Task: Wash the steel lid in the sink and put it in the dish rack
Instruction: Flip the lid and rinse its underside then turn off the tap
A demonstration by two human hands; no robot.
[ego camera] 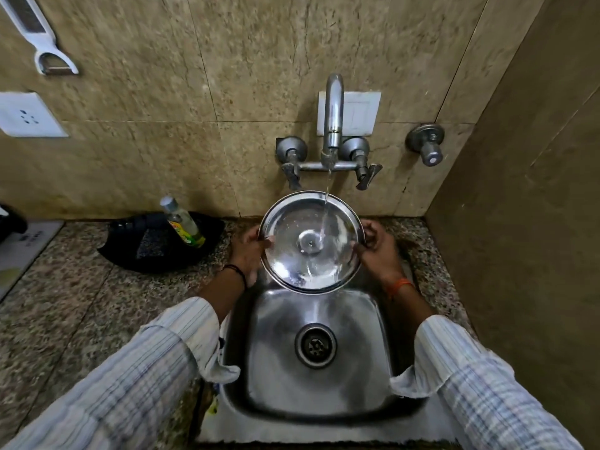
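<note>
A round steel lid (292, 228) with a small centre knob is held over the far end of the steel sink (276, 368). My left hand (248, 251) grips its left rim and my right hand (376, 248) grips its right rim. The lid is tilted with its inner side facing me. A thin stream of water from the tap (332, 118) runs onto the lid right of its centre and pools at its lower edge. No dish rack is in sight.
A black tray (146, 251) with a scrub pad and a dish soap bottle (183, 222) lies on the granite counter left of the sink. A wall stands close on the right. A peeler (48, 50) hangs at top left, above a wall socket (29, 115).
</note>
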